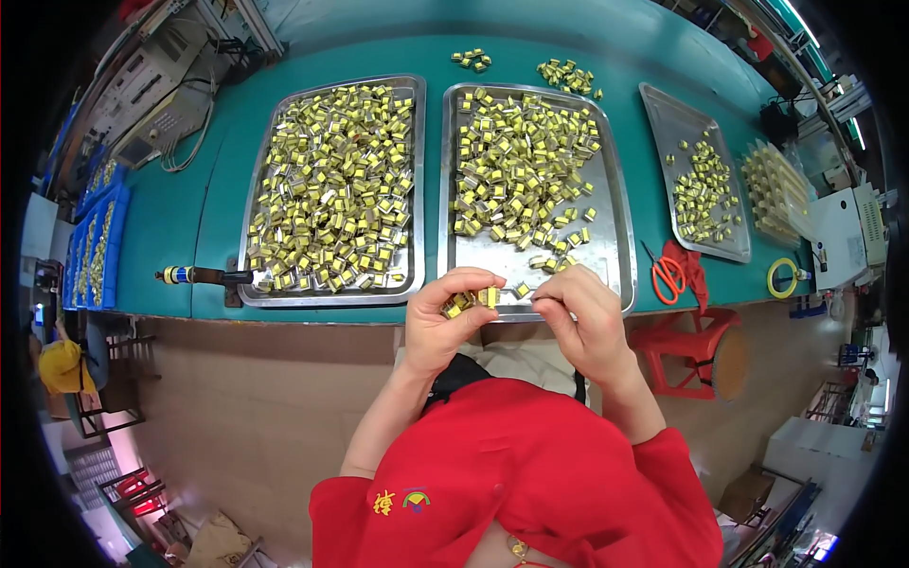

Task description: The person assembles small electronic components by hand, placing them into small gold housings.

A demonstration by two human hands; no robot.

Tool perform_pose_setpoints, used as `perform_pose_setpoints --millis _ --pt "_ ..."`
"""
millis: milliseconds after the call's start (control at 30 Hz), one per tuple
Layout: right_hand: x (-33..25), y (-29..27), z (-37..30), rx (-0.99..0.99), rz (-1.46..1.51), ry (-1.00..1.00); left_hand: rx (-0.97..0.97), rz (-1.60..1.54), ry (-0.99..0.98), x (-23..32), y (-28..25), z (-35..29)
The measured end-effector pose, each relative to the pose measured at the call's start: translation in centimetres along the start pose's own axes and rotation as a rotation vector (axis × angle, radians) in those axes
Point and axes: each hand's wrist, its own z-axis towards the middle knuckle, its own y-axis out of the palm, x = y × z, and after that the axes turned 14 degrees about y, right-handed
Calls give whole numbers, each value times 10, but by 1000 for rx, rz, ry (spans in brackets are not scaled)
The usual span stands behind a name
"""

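Note:
My left hand is closed around a few small yellow-taped transformers, which show between its thumb and fingers. To the right of it, my right hand is pinched, thumb against forefinger; whatever sits between the fingertips is too small to make out. Both hands are over the near edge of the middle metal tray. A heap of the same transformers fills the tray's far and left parts, and one loose transformer lies between my hands.
A fuller metal tray stands left, a smaller one right. Orange-handled scissors lie beside a red cloth. Farther right are a yellow tape roll and a stack of pale trays. Blue bins stand far left; a red stool below.

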Motion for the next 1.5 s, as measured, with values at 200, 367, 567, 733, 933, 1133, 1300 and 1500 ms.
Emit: perform_pose_setpoints --millis 200,367,567,733,933,1133,1300,1500 --pt "-9 2 0 89 -258 -113 -54 44 63 -3 3 2" --pt "-11 3 0 77 -374 -157 -95 25 96 -4 3 1" --pt "-9 6 -2 40 -423 -156 -112 21 110 -7 2 1" --pt "-9 5 -2 8 -427 -160 -112 8 108 -8 2 -1" --pt "-8 2 -4 -37 -460 -171 -138 36 95 -5 2 0" --pt "-5 3 -5 -41 -410 -200 -142 49 96 -6 2 0" --pt "-3 2 -6 -97 -316 -166 -183 58 101 -6 0 -2" --pt "-1 4 -7 -101 -271 -126 -159 19 101 -5 4 -1"
